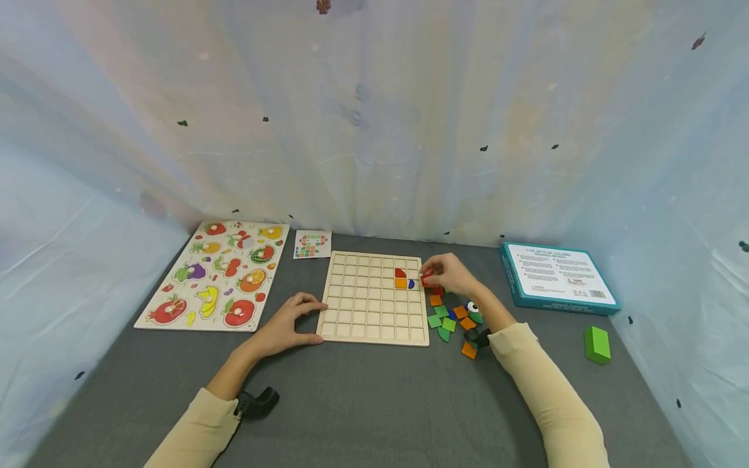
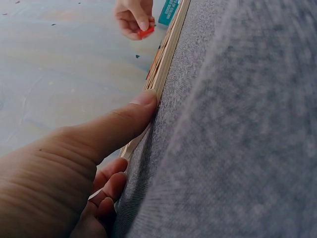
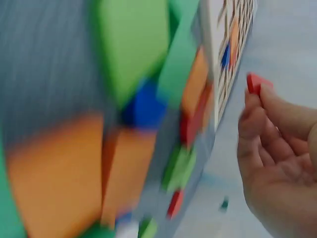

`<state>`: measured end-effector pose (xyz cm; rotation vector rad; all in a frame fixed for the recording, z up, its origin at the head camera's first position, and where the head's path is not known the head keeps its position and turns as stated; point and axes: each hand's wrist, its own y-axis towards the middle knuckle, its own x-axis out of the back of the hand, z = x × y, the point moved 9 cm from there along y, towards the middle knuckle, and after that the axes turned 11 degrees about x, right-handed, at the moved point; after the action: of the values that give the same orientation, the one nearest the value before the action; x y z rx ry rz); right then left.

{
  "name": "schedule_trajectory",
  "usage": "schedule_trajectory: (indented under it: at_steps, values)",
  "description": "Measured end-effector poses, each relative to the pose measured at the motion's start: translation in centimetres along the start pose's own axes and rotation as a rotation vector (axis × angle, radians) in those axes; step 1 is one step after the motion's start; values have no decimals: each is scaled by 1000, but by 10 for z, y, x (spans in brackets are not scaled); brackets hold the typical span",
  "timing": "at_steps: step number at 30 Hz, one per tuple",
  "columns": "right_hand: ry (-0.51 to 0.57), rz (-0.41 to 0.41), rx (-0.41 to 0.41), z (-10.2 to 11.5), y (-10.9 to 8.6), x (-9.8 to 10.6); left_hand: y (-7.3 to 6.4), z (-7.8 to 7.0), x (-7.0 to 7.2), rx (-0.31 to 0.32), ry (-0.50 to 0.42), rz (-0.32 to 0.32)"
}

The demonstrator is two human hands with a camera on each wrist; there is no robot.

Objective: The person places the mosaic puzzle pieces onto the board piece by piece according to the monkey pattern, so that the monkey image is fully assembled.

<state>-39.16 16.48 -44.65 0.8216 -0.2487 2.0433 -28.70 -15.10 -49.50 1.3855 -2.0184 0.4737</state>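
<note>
A square wooden grid board (image 1: 368, 305) lies on the table, with a red piece (image 1: 400, 273), an orange square (image 1: 400, 283) and a blue piece (image 1: 411, 284) in cells at its upper right. My left hand (image 1: 288, 323) rests at the board's left side, thumb and fingers spread along the edge; the left wrist view shows the thumb against that edge. Beside the board's right edge, my right hand (image 1: 449, 273) pinches a small red piece (image 3: 257, 83) between thumb and fingers, raised above the table in the right wrist view.
Loose orange, green, red and blue pieces (image 1: 448, 324) lie scattered right of the board, under the right forearm. A fruit puzzle board (image 1: 222, 276) and a pattern card (image 1: 313, 244) lie to the left. A teal box (image 1: 558, 276) and a green block (image 1: 597, 345) are far right.
</note>
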Motion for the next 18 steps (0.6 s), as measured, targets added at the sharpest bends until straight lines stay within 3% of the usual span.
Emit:
schedule_trajectory:
  at_steps: [3, 5, 10, 15, 18]
  values:
    - [49, 121, 85, 13, 8, -27, 0, -1, 1, -2, 1, -4]
    - [62, 160, 116, 18, 11, -40, -1, -1, 1, -2, 1, -4]
    - [-55, 112, 143, 26, 12, -51, -2, 0, 0, -2, -6, -3]
    - [-311, 32, 248, 42, 1, -44, -2, 0, 0, -3, -7, -1]
    - [-555, 67, 359, 57, -15, -47, -1, 0, 1, -7, 2, -4]
